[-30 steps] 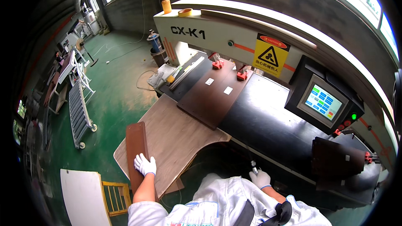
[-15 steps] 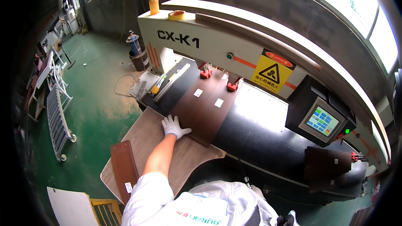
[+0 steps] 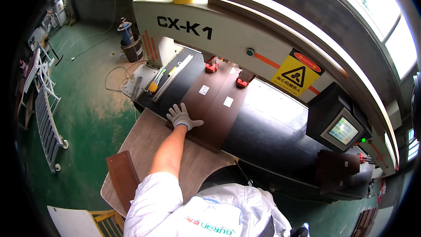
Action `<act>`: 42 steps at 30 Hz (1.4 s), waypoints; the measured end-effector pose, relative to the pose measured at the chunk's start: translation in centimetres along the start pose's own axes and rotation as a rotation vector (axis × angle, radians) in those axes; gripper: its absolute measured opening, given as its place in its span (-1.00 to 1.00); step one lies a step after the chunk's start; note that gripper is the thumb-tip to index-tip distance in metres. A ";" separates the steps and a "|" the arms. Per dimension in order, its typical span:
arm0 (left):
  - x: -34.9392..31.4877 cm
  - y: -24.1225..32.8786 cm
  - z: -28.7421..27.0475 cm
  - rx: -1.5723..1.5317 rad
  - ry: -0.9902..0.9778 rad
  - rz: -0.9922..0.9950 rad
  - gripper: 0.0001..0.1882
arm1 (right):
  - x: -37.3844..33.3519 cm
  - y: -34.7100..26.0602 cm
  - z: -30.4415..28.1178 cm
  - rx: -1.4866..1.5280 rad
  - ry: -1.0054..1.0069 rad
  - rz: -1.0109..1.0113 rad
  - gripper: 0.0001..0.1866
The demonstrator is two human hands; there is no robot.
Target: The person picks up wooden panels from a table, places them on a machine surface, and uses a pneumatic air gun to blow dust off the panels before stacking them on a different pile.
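My left hand [image 3: 184, 117], in a pale glove, lies spread on the near left part of a dark brown panel [image 3: 197, 105]. Alongside it, edge to edge, is another brown panel [image 3: 226, 116]; each carries a small white label. Their far ends reach under the machine's beam [image 3: 228, 28], where two red clamps stand, one at the left [image 3: 212, 66] and one at the right [image 3: 242, 82]. My right hand does not show.
A wood-grain side table [image 3: 151, 149] with a loose brown board [image 3: 123, 177] adjoins the black machine bed [image 3: 267, 127]. The control screen [image 3: 343, 130] juts out at right, above more brown panels [image 3: 335, 166]. A metal rail [image 3: 173, 79] and tools lie at the bed's left end.
My left hand has slid a little forward along the panel, fingers still spread. The whole view has shifted slightly. The panels stay beneath the clamps.
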State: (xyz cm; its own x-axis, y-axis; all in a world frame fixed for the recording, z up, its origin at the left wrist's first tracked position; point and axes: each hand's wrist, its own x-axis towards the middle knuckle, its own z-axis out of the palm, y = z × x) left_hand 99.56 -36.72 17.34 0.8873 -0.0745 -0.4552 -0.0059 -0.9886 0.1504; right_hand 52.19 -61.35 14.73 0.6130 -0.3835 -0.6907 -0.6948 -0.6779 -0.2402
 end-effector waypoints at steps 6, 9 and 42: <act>0.1 -0.6 0.0 -0.026 0.023 0.005 0.55 | 0.6 -7.3 -4.8 -0.122 0.125 -0.100 -0.47; 0.2 -0.7 0.2 -0.021 0.012 0.005 0.55 | 1.2 -8.4 -5.0 0.030 0.270 -0.046 -0.46; -12.8 3.4 12.8 -0.397 0.236 0.016 -0.20 | 14.1 -8.4 -19.0 0.349 0.080 -0.098 -0.75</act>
State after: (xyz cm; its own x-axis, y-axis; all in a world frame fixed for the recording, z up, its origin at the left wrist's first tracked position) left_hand 82.30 -40.78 12.44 0.9694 -0.0118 -0.2452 0.1162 -0.8577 0.5009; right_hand 73.86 -72.99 19.95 0.7005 -0.3847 -0.6011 -0.7097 -0.4645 -0.5297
